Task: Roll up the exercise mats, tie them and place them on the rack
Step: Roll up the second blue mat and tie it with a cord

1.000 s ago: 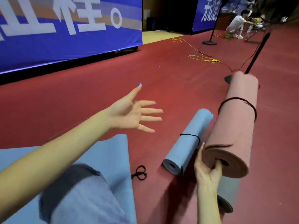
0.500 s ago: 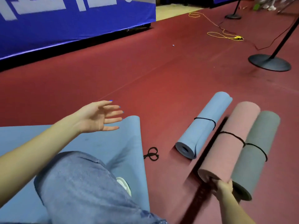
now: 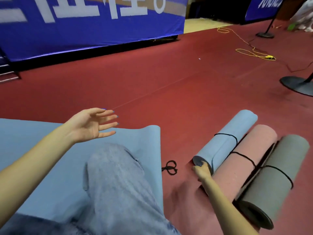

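Since the earlier frame the pink rolled mat has been set down on the floor between the blue rolled mat and the grey rolled mat, and is no longer gripped at its end. The right hand has been shifted to the near end of the blue roll. The left hand has been drawn nearer, over the flat mat.

Right hand: laid against the near end face of the blue roll; fingers mostly hidden behind the roll, so whether the end is gripped or only touched cannot be told. Left hand: held in the air, fingers spread and straight, nothing held.

Three rolls are lying side by side on the red floor, touching, each bound with a black cord. One blue flat mat is still unrolled at near left, under a leg in blue trousers. A loose black cord is lying on the floor between the flat mat and the rolls.

Step judged: rolling and tying done for three mats; rolls being lined up. No rack in view. Next move likely calls for the flat mat to be rolled tightly from one end, then bound with the loose cord.

Writing: large white characters on the blue banner at far left, cropped and blurred, not readable. A second blue banner at far right, likewise unreadable. No brand marks are seen on the mats.
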A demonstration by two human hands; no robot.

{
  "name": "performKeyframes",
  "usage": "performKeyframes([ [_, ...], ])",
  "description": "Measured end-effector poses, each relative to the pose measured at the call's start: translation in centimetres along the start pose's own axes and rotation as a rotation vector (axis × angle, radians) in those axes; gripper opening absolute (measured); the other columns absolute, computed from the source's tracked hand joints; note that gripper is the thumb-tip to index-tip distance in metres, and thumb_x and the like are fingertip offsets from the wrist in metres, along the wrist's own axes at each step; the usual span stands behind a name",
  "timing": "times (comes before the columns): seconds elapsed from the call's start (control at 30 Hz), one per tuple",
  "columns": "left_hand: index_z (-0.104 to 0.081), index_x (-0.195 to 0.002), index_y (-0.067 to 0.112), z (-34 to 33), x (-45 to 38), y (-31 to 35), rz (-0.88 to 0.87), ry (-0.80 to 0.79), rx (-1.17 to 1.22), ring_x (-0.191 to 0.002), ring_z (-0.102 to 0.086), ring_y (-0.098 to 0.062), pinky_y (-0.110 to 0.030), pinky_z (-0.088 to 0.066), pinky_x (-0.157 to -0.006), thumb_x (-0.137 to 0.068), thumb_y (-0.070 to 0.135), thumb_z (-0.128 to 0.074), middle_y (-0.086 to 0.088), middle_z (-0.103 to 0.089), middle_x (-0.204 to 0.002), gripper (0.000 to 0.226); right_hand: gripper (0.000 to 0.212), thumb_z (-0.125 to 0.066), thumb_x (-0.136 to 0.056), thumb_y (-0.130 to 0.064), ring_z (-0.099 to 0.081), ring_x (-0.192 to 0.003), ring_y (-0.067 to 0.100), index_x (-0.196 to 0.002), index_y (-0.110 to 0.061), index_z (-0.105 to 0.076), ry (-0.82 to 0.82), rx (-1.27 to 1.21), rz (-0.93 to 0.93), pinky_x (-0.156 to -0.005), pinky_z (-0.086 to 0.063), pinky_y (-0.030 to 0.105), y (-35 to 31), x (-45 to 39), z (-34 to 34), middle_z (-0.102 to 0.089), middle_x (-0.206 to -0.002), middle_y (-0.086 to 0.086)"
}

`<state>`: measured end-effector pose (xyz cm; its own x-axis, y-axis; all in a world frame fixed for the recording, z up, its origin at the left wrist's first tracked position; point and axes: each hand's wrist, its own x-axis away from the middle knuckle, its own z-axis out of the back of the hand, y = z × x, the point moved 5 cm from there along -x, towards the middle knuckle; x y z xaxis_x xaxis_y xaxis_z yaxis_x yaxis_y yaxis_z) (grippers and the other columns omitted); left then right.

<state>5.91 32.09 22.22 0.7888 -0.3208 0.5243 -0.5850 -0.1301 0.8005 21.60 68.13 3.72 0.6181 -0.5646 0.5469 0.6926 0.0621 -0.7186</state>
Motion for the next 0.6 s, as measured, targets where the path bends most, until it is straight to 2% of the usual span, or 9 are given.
performKeyframes([
  [0.07,-0.064,-0.108,0.013,3.8,1.2,-0.1,-0.032,0.076,0.058,-0.092,-0.071,-0.027,-0.052,-0.057,-0.076,-0.090,0.023,-0.049,-0.008,-0.070,-0.110,0.025,0.054,-0.056,-0.087,-0.010,-0.053,-0.087,0.024,-0.138,-0.010,-0.039,-0.116,0.048,0.087,-0.071,-0.043,0.033,-2.9,-0.8,-3.3,-0.057,-0.114,0.015],
  [0.1,-0.064,-0.106,0.013,5.9,1.9,-0.5,-0.037,0.122,0.072,-0.090,-0.072,-0.027,-0.051,-0.057,-0.076,-0.092,0.022,-0.048,-0.008,-0.070,-0.109,0.023,0.047,-0.056,-0.088,-0.008,-0.055,-0.083,0.023,-0.134,-0.011,-0.045,-0.166,0.054,0.178,-0.069,-0.044,0.031,-5.3,-0.1,-5.1,-0.060,-0.111,0.014],
  [0.17,-0.065,-0.104,0.014,10.1,3.2,-2.0,-0.029,0.216,0.080,-0.092,-0.070,-0.026,-0.048,-0.056,-0.081,-0.093,0.017,-0.047,-0.007,-0.068,-0.114,0.021,0.036,-0.053,-0.088,-0.002,-0.060,-0.083,0.022,-0.122,-0.013,-0.057,-0.204,0.109,0.467,-0.069,-0.046,0.029,-10.5,2.9,-7.8,-0.065,-0.109,0.011],
  [0.23,-0.064,-0.105,0.013,14.7,5.2,-4.3,-0.014,0.329,0.061,-0.100,-0.064,-0.026,-0.048,-0.051,-0.085,-0.093,0.012,-0.048,-0.007,-0.065,-0.120,0.020,0.035,-0.052,-0.084,0.005,-0.064,-0.085,0.019,-0.106,-0.018,-0.066,-0.224,0.170,0.793,-0.073,-0.049,0.029,-15.7,6.8,-10.9,-0.070,-0.097,0.003],
  [0.3,-0.063,-0.103,0.012,18.2,6.8,-6.9,0.038,0.430,0.041,-0.100,-0.062,-0.025,-0.046,-0.048,-0.088,-0.093,0.011,-0.050,-0.007,-0.063,-0.123,0.016,0.033,-0.052,-0.080,0.008,-0.065,-0.086,0.017,-0.096,-0.015,-0.071,-0.202,0.106,1.011,-0.080,-0.050,0.029,-20.4,10.7,-12.3,-0.070,-0.091,-0.002],
  [0.37,-0.062,-0.103,0.014,21.6,9.0,-9.2,0.069,0.524,0.077,-0.095,-0.061,-0.024,-0.044,-0.048,-0.084,-0.094,0.012,-0.049,-0.006,-0.062,-0.123,0.016,0.031,-0.053,-0.080,0.005,-0.066,-0.086,0.016,-0.094,-0.015,-0.071,-0.201,0.027,1.192,-0.082,-0.050,0.029,-24.7,15.7,-13.8,-0.069,-0.090,-0.003],
  [0.5,-0.060,-0.113,0.015,24.4,11.0,-10.7,-0.001,0.617,0.116,-0.092,-0.061,-0.022,-0.043,-0.047,-0.085,-0.096,0.013,-0.047,-0.004,-0.064,-0.111,0.022,0.032,-0.051,-0.084,0.001,-0.067,-0.086,0.014,-0.091,-0.026,-0.067,-0.456,0.004,1.279,-0.078,-0.051,0.031,-28.3,24.7,-17.7,-0.070,-0.088,-0.006],
  [0.6,-0.063,-0.107,0.013,23.4,11.3,-10.9,-0.035,0.551,0.136,-0.096,-0.063,-0.026,-0.045,-0.051,-0.081,-0.095,0.014,-0.050,-0.006,-0.066,-0.110,0.017,0.025,-0.053,-0.090,-0.007,-0.062,-0.085,0.012,-0.107,-0.019,-0.066,-0.636,0.233,1.299,-0.076,-0.047,0.026,-26.3,28.6,-21.3,-0.069,-0.099,0.000],
])
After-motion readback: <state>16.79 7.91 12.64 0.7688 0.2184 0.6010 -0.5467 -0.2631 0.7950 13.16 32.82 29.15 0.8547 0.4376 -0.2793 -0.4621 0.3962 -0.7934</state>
